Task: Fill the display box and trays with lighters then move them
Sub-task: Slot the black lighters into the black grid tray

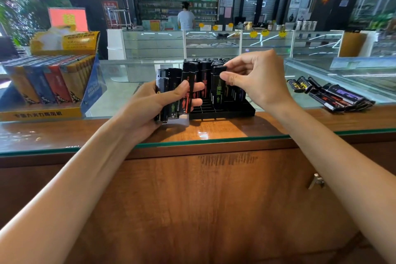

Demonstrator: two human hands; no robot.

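A black slotted tray [246,111] sits on the glass counter, its back rows packed with upright black lighters [203,66] and its front slots open. My left hand [150,105] grips a bunch of black lighters [171,92] just left of the tray. My right hand [255,77] pinches the top of one black lighter with green print [219,90], which stands upright in the tray's front filled row. A display box [49,83] full of coloured lighters stands at the left.
Loose black lighters [330,94] lie in a heap on the counter at the right. The glass counter edge [214,141] runs across in front of me above a wooden cabinet. A person stands far behind at the shop's back shelves.
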